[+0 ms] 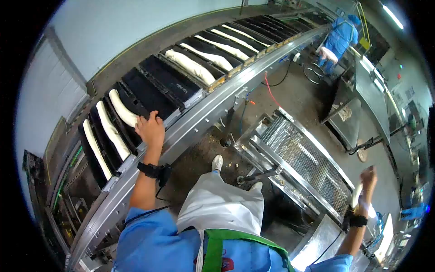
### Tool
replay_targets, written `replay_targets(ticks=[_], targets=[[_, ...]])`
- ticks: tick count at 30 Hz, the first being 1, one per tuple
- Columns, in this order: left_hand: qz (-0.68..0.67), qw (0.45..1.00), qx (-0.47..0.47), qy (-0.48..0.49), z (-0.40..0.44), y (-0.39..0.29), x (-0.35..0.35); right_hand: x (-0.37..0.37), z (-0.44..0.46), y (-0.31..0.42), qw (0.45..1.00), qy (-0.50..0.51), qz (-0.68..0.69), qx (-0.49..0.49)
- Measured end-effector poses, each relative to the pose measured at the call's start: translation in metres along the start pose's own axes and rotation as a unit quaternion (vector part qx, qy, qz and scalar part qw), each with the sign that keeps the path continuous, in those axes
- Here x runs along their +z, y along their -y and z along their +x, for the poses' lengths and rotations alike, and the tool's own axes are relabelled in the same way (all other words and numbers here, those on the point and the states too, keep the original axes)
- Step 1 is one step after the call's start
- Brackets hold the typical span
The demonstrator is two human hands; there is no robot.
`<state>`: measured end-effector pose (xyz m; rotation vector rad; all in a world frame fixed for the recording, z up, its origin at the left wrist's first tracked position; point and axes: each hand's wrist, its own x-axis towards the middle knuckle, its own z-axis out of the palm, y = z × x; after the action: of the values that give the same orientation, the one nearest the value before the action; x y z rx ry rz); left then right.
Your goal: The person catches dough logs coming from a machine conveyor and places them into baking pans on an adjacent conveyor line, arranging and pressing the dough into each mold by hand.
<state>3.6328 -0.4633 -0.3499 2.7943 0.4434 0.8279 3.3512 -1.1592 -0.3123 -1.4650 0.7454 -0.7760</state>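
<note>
My left hand [151,130] is at the near end of a pale dough strip [121,108] in a black tray, its fingers apart and the fingertips at the tray's edge. Two more dough strips, one [112,131] beside it and another [96,147] at the far left, lie lengthwise in neighbouring trays. Out to the right, beyond the end of a metal mesh belt, my right hand [369,181] is closed around a pale, dough-like piece [357,196]. Part of that piece is hidden by the fingers.
The steel-sided conveyor [199,121] carries black trays, several with dough strips such as the thick one [189,65]. A mesh-belt machine [297,152] stands to my right. Farther back, a person in blue [340,41] stands near a hose and a metal table [372,97].
</note>
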Motion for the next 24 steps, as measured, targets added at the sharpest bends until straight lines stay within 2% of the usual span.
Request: replay_targets(ticks=[1,2,3,4,5,6,8,9,10,11,13,14,15,16,17,18,19,20,23,24], targets=[[-0.009,1.0,0.008,-0.003,-0.001,0.002,-0.001,0.023,-0.008,0.039,0.982,0.04,-0.153,-0.106],[-0.017,1.0,0.018,-0.009,0.002,-0.003,0.014,0.047,-0.015,0.078,0.93,0.047,-0.291,-0.219],[-0.015,1.0,0.015,-0.009,0.002,-0.003,0.011,0.076,-0.031,0.117,0.941,0.075,-0.234,-0.232],[-0.024,1.0,0.019,-0.006,0.002,-0.003,0.009,0.109,-0.044,0.146,0.946,0.024,-0.193,-0.259],[-0.033,0.999,0.021,-0.002,0.0,-0.004,0.006,0.131,-0.053,0.175,0.936,0.092,-0.198,-0.277],[-0.043,0.999,0.017,0.007,0.0,-0.005,0.005,0.158,-0.059,0.193,0.943,0.089,-0.133,-0.291],[-0.042,0.999,0.017,0.006,0.002,-0.006,0.004,0.214,-0.083,0.224,0.93,0.177,-0.128,-0.296],[-0.043,0.999,0.021,0.009,0.005,-0.009,0.015,0.244,-0.074,0.22,0.933,0.198,-0.076,-0.292],[-0.051,0.998,0.023,0.004,0.005,-0.01,0.014,0.286,-0.098,0.222,0.944,0.152,-0.031,-0.293],[-0.05,0.999,0.02,0.001,0.006,-0.01,0.016,0.315,-0.102,0.222,0.933,0.215,-0.01,-0.29],[-0.045,0.998,0.029,-0.019,0.004,-0.01,0.02,0.386,-0.12,0.202,0.919,0.271,0.084,-0.273],[-0.053,0.998,0.034,-0.021,0.005,-0.009,0.022,0.416,-0.137,0.193,0.913,0.307,0.07,-0.261],[-0.054,0.998,0.035,-0.024,0.006,-0.01,0.021,0.45,-0.153,0.182,0.916,0.295,0.036,-0.269],[-0.06,0.997,0.036,-0.027,0.007,-0.012,0.024,0.486,-0.146,0.154,0.91,0.286,-0.078,-0.289],[-0.065,0.997,0.037,-0.031,0.006,-0.013,0.022,0.509,-0.165,0.141,0.863,0.353,-0.161,-0.322],[-0.066,0.996,0.041,-0.032,0.006,-0.013,0.022,0.534,-0.165,0.098,0.831,0.5,-0.03,-0.241],[-0.07,0.997,0.033,-0.022,0.007,-0.013,0.023,0.543,-0.177,0.083,0.784,0.551,-0.151,-0.244],[-0.075,0.997,0.026,-0.012,0.009,-0.013,0.022,0.537,-0.191,0.078,0.759,0.556,-0.209,-0.266],[-0.061,0.998,0.015,0.006,0.011,-0.02,0.021,0.493,-0.177,0.057,0.718,0.595,-0.213,-0.29],[-0.067,0.997,0.023,0.007,0.01,-0.022,0.017,0.466,-0.164,0.049,0.732,0.579,-0.223,-0.283]])
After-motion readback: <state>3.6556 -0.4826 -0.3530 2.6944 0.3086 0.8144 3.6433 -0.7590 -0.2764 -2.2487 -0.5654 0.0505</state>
